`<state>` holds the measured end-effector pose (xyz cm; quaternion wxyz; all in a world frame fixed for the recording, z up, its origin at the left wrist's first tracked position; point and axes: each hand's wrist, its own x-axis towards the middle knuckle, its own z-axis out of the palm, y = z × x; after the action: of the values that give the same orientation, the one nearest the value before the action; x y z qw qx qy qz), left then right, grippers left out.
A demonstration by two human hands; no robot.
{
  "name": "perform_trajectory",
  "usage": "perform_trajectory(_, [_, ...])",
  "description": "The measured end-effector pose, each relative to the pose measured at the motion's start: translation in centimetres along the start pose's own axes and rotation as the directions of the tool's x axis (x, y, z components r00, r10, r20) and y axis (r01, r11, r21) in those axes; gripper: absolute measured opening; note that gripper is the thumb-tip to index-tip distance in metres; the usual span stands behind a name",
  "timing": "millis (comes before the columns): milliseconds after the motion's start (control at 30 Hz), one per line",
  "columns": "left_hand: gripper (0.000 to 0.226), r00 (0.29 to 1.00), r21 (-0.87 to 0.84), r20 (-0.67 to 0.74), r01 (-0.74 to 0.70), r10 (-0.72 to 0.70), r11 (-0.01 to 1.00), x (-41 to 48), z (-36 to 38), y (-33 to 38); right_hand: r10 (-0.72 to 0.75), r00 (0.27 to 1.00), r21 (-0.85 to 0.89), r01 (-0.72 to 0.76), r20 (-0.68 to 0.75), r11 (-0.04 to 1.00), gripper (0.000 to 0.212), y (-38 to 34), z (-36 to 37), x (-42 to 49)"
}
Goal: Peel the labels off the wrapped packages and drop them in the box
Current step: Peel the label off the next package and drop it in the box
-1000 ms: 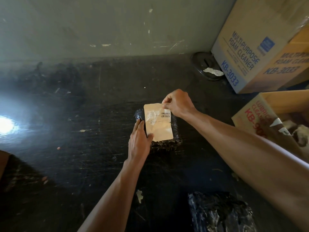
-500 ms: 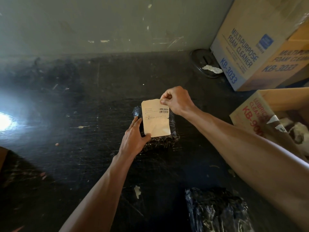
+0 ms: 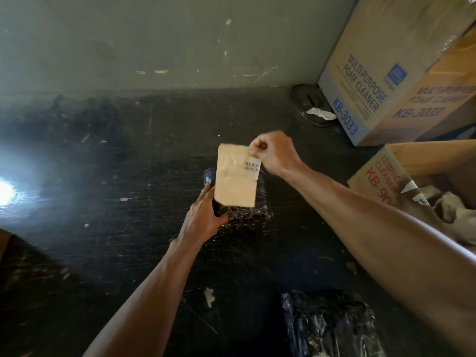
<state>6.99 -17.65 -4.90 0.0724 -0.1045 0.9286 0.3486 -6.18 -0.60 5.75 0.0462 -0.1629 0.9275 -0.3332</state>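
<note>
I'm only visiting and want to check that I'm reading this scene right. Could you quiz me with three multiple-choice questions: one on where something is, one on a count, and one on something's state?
1. Where is the open cardboard box relative to the held package?
A) to its right
B) to its left
C) on top of it

2. How many black wrapped packages are in view?
A) one
B) two
C) four

3. What state is the tan label in?
A) stuck down flat
B) lifted, pinched at a corner
C) lying in the box

Answers:
1 A: the box stands at the right edge.
2 B: the left hand holds one, and the near package lies at the bottom edge.
3 B: the right hand pinches its upper right corner.
</note>
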Motion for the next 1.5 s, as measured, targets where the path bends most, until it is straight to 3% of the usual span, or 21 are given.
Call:
perform_trajectory(233, [0.095,1.0,0.053,0.026,0.007,-0.009,0.999,-0.1,-0.5,0.6,-0.008,0.97,0.037,0.018,-0.241,0.999,0.003,-2.4,-8.1,1.9])
perform_trajectory(533, [0.086,0.998,-0.029,-0.056,0.029,-0.031,0.999,-1.7,-1.8,3.6,0.007,0.951,-0.011,-0.011,-0.309,1.0,0.007,0.0,-11.1,-4.1])
perform_trajectory(733, [0.088,0.997,-0.08,-0.071,-0.032,0.026,0.996,-2.2,-2.2,6.1,0.054,0.957,-0.028,-0.065,-0.287,0.998,0.031,2.7,-13.5,-8.5])
perform_trajectory(867, [0.083,0.997,-0.134,-0.05,-0.059,0.052,0.989,-3.2,-1.0,8.4,0.143,0.928,-0.009,-0.156,-0.344,0.988,0.018,6.1,-15.8,-10.9])
perform_trajectory(1300, [0.082,0.964,-0.083,0.147,-0.213,0.223,0.974,-4.0,7.8,24.4,0.36,0.723,0.113,-0.367,-0.589,0.923,0.003,19.3,-28.5,-16.3])
perform_trajectory(1500, [0.079,0.933,-0.068,0.194,-0.295,0.302,0.953,-3.6,14.0,33.5,0.374,0.729,0.091,-0.397,-0.573,0.913,0.0,24.8,-31.0,-18.3])
